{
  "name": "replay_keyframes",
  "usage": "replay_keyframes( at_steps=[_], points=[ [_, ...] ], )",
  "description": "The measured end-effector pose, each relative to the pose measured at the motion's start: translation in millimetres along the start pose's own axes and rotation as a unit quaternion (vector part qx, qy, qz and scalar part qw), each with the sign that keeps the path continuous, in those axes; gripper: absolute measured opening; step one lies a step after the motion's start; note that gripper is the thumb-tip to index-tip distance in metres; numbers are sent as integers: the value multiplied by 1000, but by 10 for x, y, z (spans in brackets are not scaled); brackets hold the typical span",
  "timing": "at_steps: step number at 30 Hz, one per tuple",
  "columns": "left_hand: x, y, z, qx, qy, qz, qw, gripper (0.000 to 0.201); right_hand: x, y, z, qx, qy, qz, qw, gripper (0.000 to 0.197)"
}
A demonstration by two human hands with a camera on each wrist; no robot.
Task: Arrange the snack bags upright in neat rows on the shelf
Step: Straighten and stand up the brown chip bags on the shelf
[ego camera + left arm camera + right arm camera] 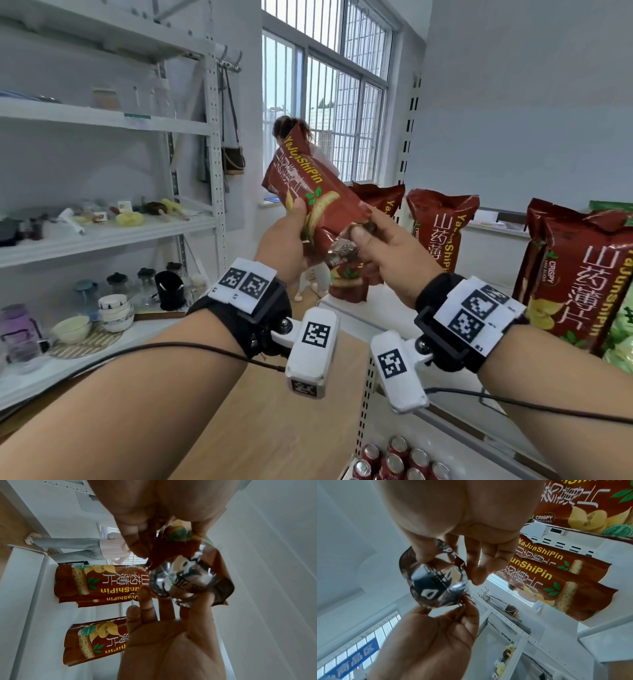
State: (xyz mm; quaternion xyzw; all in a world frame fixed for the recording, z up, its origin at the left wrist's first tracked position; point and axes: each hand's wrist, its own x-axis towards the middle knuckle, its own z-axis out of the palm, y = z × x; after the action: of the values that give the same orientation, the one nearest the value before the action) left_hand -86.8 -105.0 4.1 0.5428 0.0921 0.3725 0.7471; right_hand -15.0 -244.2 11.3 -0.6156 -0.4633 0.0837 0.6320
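Observation:
I hold a red-brown snack bag (308,185) in the air with both hands, tilted with its top up and to the left. My left hand (294,222) grips its lower side, thumb on the front. My right hand (363,236) pinches the crumpled foil bottom. The left wrist view has that foil bottom (185,574) between my left hand (168,540) above and the right hand's fingers below. Seen from the right wrist, my right hand (450,566) pinches the foil end (433,582). Matching bags (442,229) (582,270) stand upright on the white shelf (394,308) to my right.
Another red bag (380,198) stands behind the row, and a green bag (620,339) is at the right edge. Red cans (394,459) fill the shelf below. A white rack (113,240) with bowls and cups is on the left. A person (291,130) stands by the window.

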Motion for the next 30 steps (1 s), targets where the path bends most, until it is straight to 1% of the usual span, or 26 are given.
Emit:
replay_keyframes(
  at_steps=[2,5,8,10,12,14,16,18,19,21,23,24,26,28,30],
  points=[
    [8,14,-29,-20,4,-2,1000,38,25,-24,27,39,7,5,999,33],
    [6,9,-81,-29,2,-25,999,38,57,-58,67,45,9,-2,999,32],
    [25,16,-150,39,14,-25,999,31,79,-45,101,0,4,-20,1000,35],
    [36,26,-191,75,26,-19,997,29,94,-35,122,-15,12,-34,999,32],
    [29,49,-218,55,34,-31,997,31,118,-37,146,-11,22,-38,999,31],
    [7,60,-229,17,22,-38,999,34,144,-41,178,-11,28,-33,999,29],
    [-10,69,-233,-13,3,-47,999,42,168,-52,216,-14,29,-32,999,28],
    [-14,94,-244,-42,-18,-64,997,58,189,-58,252,-22,21,-43,999,31],
    [-11,110,-259,-57,-26,-69,996,65,201,-57,278,-25,12,-51,998,33],
    [-14,140,-282,-80,-38,-67,994,71,206,-63,302,-23,-5,-59,998,40],
    [-20,161,-318,-93,-45,-62,993,69,214,-60,326,-1,-21,-54,998,44],
    [-23,168,-341,-98,-46,-60,992,66,224,-53,333,16,-28,-45,998,41],
    [-32,175,-376,-99,-49,-54,992,58,260,-42,337,51,-29,-12,998,28],
    [-45,168,-382,-85,-59,-52,993,48,304,-36,332,55,-12,19,998,14],
    [-50,143,-376,-69,-69,-49,994,34,349,-11,321,15,-3,30,999,21]
  ],
)
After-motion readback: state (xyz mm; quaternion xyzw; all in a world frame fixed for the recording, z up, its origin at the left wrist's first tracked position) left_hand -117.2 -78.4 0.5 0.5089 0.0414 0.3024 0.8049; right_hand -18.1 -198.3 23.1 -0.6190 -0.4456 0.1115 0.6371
